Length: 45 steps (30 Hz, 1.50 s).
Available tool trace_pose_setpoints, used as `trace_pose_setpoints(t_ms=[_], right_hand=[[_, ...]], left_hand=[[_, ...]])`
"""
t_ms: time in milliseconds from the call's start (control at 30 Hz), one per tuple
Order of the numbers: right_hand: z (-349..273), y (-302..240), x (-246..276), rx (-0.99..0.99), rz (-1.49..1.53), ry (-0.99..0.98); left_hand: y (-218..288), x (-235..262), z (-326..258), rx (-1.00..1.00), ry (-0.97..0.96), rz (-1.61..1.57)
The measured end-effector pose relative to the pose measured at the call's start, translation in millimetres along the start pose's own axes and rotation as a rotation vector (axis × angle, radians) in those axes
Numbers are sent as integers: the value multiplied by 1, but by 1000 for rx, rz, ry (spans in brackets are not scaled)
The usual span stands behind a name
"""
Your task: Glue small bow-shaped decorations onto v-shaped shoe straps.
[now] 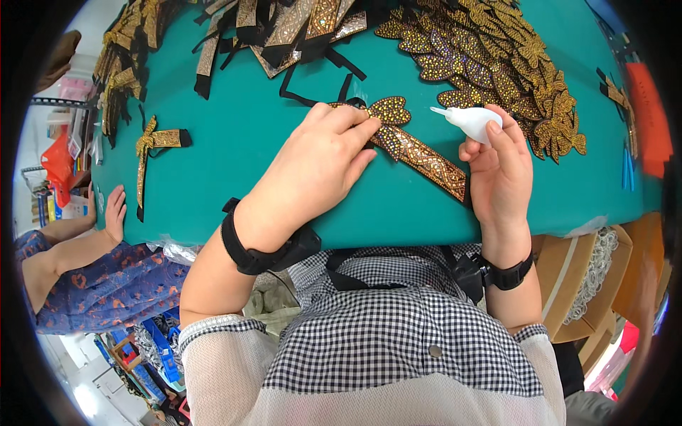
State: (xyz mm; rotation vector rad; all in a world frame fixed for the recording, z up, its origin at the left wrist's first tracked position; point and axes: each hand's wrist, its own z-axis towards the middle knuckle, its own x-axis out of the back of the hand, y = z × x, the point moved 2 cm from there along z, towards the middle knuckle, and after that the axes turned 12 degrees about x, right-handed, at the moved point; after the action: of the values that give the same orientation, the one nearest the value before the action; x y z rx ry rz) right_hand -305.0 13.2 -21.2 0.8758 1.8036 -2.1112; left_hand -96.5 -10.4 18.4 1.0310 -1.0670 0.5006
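Between the fingers and thumb of my right hand (503, 153) is a small white squeeze bottle (474, 122), its thin nozzle pointing left. My left hand (312, 167) has its fingertips closed down on a gold-studded petal-shaped appliqué (390, 110). That appliqué lies across a patterned gold-and-black strap (430, 162), which slants down to the right toward my right wrist. The strap's other end is mostly hidden under my left hand. Black ribbon ends (297, 98) stick out beyond my knuckles. The nozzle tip is apart from the appliqué.
A heap of studded appliqués (490, 67) covers the back right of the green table (234, 170). Loose straps (284, 32) lie at the back. A finished-looking bow piece (147, 145) sits at left, near another person's hand (115, 213). A cardboard box (565, 273) stands at right.
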Motion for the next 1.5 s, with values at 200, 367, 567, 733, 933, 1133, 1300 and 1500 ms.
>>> trace_pose_setpoints(t_ms=[200, 367, 567, 733, 933, 1133, 1300, 1500], right_hand=[[2, 0, 1, 3, 10, 0], [2, 6, -7, -8, 41, -7], [-2, 0, -7, 17, -20, 12], [-3, 2, 4, 28, -6, -5], [-2, 3, 11, 53, 59, -5], [-2, 12, 0, -29, 169, 69], [3, 20, 4, -48, 161, 1], [1, 12, 4, -32, 139, 12]], left_hand=[[8, -6, -6, -24, 35, 203], [9, -1, -16, 45, 70, 208], [9, 1, -17, 55, 59, 141], [8, -7, -18, 21, 60, 133], [14, 1, -7, -78, 57, -5], [23, 1, -11, -34, 83, 156], [24, -2, -8, -5, 16, 212], [24, -3, -9, 5, -5, 176]])
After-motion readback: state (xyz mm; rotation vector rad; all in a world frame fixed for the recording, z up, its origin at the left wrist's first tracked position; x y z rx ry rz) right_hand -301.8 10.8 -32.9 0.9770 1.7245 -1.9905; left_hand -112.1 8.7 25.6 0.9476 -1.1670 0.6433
